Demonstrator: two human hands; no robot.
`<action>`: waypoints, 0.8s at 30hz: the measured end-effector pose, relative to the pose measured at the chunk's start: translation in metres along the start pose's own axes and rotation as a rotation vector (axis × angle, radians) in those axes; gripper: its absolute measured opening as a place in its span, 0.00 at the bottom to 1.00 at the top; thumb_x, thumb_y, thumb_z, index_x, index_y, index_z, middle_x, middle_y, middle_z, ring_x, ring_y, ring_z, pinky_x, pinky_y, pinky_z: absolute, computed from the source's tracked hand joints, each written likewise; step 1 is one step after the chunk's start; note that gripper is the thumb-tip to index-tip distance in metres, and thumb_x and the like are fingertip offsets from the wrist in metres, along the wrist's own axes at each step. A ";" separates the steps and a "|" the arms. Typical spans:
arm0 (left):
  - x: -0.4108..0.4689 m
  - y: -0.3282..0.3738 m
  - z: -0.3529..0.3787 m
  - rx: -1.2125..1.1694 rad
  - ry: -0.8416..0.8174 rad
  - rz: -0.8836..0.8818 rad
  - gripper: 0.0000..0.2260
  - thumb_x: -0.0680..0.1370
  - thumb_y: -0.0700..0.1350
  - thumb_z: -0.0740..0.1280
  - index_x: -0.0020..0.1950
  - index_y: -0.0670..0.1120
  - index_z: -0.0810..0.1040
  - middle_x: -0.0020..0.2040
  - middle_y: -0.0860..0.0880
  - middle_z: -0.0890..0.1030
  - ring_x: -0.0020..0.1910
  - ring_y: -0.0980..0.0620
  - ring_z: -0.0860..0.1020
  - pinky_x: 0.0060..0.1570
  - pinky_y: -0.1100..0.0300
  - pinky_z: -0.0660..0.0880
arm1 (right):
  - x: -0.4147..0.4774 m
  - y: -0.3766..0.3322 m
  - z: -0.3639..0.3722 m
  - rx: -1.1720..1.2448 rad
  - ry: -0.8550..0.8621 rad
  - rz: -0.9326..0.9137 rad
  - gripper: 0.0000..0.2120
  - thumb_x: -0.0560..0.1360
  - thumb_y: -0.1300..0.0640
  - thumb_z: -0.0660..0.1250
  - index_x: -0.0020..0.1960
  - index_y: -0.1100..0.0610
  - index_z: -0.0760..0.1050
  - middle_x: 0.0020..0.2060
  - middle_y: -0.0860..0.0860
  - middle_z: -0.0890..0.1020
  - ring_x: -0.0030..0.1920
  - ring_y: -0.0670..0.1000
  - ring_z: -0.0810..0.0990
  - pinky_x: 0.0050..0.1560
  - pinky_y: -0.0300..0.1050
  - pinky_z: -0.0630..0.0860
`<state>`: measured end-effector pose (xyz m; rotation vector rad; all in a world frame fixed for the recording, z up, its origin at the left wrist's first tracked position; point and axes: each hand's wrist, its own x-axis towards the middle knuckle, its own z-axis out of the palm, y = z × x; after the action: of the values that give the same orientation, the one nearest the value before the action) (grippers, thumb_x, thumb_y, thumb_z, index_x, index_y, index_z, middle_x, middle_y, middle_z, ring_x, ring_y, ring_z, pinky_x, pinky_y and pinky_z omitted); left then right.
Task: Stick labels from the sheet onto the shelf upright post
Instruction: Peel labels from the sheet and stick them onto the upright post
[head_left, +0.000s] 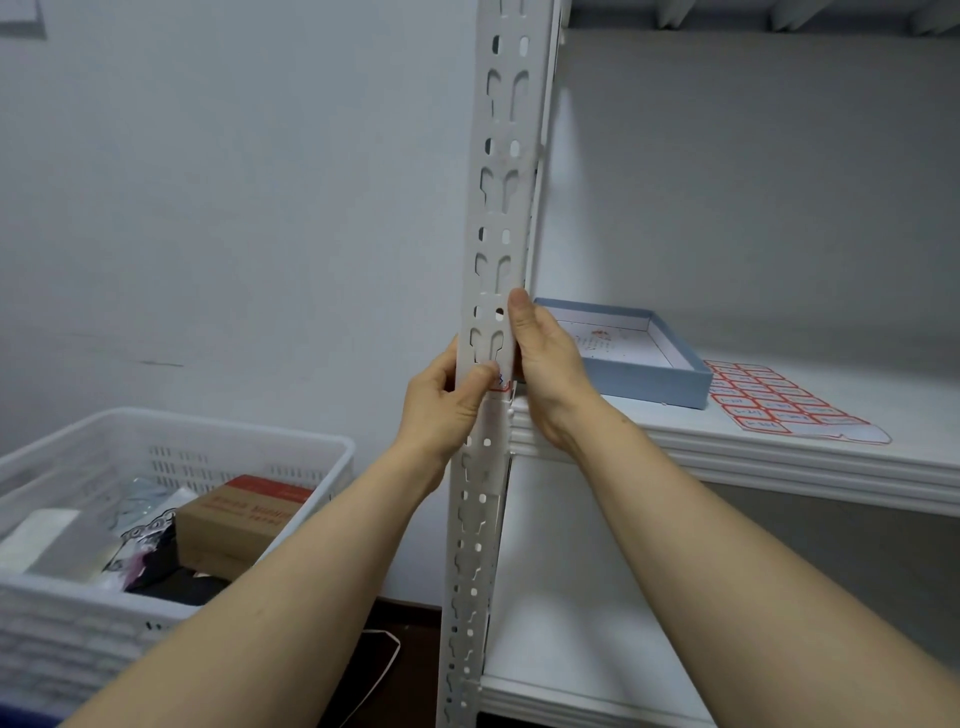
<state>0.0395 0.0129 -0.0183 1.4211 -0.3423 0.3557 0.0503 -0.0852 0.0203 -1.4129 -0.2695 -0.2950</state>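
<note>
The white slotted upright post of the shelf runs top to bottom through the middle of the view. A small red-bordered label lies on the post's front at shelf height. My left hand wraps round the post from the left, and its thumb presses on the label. From the right, my right hand holds the post's edge, thumb up along the front. The label sheet, with several red-bordered labels, lies flat on the shelf to the right.
A shallow blue box sits on the white shelf board beside the sheet. A white plastic crate at the lower left holds a cardboard box and other items. A lower shelf board lies below.
</note>
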 end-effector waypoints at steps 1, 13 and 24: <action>0.001 0.000 0.000 0.012 0.011 0.000 0.10 0.78 0.39 0.64 0.55 0.48 0.80 0.42 0.56 0.82 0.35 0.70 0.78 0.34 0.78 0.70 | 0.000 0.000 0.000 -0.002 0.002 0.003 0.23 0.78 0.44 0.58 0.64 0.60 0.71 0.56 0.58 0.81 0.55 0.57 0.81 0.53 0.50 0.78; 0.001 -0.002 -0.002 0.039 -0.031 0.046 0.12 0.79 0.36 0.61 0.56 0.50 0.78 0.45 0.59 0.82 0.39 0.70 0.78 0.39 0.77 0.71 | 0.000 0.000 -0.001 0.009 -0.020 -0.002 0.22 0.79 0.45 0.58 0.62 0.61 0.72 0.52 0.58 0.82 0.47 0.54 0.81 0.45 0.47 0.79; 0.002 -0.002 0.001 -0.053 0.020 0.000 0.11 0.78 0.38 0.62 0.55 0.49 0.80 0.37 0.63 0.83 0.37 0.69 0.79 0.38 0.77 0.71 | 0.002 0.001 -0.002 0.009 -0.011 -0.003 0.21 0.78 0.45 0.59 0.62 0.61 0.72 0.52 0.58 0.82 0.49 0.56 0.81 0.49 0.50 0.78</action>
<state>0.0422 0.0115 -0.0195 1.3646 -0.3334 0.3586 0.0526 -0.0869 0.0197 -1.4057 -0.2821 -0.2883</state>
